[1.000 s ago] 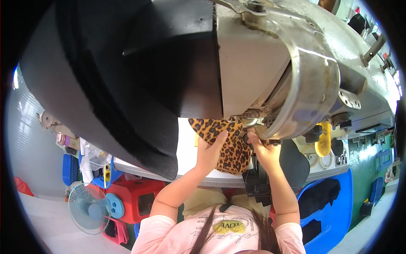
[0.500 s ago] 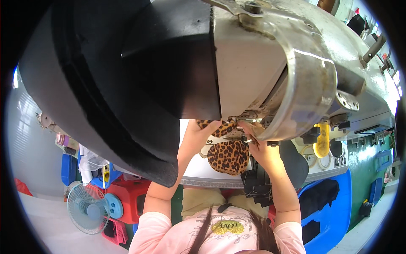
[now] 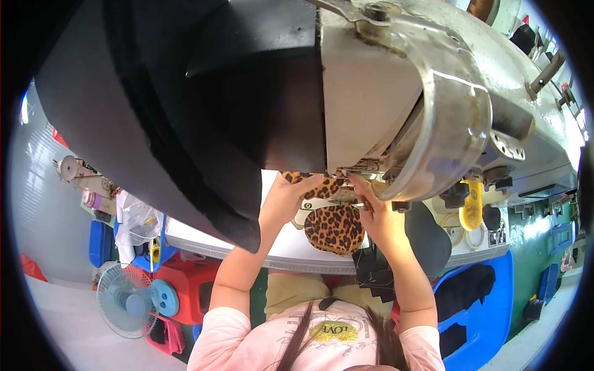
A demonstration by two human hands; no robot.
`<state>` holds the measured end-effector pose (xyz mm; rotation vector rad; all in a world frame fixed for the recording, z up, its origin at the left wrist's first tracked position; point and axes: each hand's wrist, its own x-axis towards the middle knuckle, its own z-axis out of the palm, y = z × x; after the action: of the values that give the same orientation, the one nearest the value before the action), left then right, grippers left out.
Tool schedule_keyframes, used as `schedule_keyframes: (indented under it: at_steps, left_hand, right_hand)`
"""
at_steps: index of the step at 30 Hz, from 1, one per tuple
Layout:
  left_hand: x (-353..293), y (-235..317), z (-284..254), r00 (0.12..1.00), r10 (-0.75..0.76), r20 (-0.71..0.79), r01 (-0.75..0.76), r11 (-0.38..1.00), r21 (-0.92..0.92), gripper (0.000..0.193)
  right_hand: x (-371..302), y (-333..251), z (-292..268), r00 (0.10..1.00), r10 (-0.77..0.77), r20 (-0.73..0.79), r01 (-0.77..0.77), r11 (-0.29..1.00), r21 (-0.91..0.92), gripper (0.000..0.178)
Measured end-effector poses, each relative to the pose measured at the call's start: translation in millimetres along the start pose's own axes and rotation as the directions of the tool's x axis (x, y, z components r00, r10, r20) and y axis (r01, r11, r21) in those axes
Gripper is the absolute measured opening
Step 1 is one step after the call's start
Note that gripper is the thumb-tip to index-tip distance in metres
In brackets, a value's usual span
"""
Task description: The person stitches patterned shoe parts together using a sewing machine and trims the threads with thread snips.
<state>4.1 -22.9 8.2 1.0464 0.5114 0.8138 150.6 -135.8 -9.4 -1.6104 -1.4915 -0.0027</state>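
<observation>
A sewing machine (image 3: pixel 371 105) with a pale head hangs over my hands. Under its presser foot area lies a leopard-print fabric piece (image 3: pixel 320 189). My left hand (image 3: pixel 286 196) grips that piece from the left, thumb on top. My right hand (image 3: pixel 378 207) is at its right edge, forefinger stretched close to the needle and the other fingers curled. A thin silvery bit (image 3: pixel 359 204) shows at those curled fingers; I cannot make out what it is. Nearer me lies a second, rounded leopard-print piece (image 3: pixel 335 229). The machine hides the needle point.
Black fabric pieces (image 3: pixel 374 266) with loose threads lie at the table's front edge (image 3: pixel 297 264). To the right is a blue tub (image 3: pixel 498 309) with dark cloth. On the left stand a fan (image 3: pixel 128 301) and red stools (image 3: pixel 185 290). A black curved shape covers the upper left.
The view has shifted slightly, showing more tabletop at the left. Both hands stay at the leopard-print fabric by the needle; the right forefinger has barely moved.
</observation>
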Motion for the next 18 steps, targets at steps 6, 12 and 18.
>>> schedule_keyframes:
  at_steps: [6, 12, 18]
  left_hand:
    - [-14, -12, -8, 0.995, -0.099, 0.016, 0.099, 0.995, 0.001, 0.024]
    - [-22, -15, 2, 0.999, -0.040, -0.023, 0.041, 0.999, 0.034, 0.025]
    - [-14, -23, 11, 0.992, 0.044, -0.120, -0.049, 0.998, -0.044, 0.019]
  right_hand:
    - [2, -3, -2, 0.999, 0.033, 0.039, -0.034, 0.999, 0.037, 0.060]
    - [1, -2, -3, 0.993, 0.093, 0.068, -0.094, 0.995, 0.015, 0.056]
    - [1, 0, -2, 0.999, 0.030, 0.020, -0.031, 0.998, 0.050, 0.054]
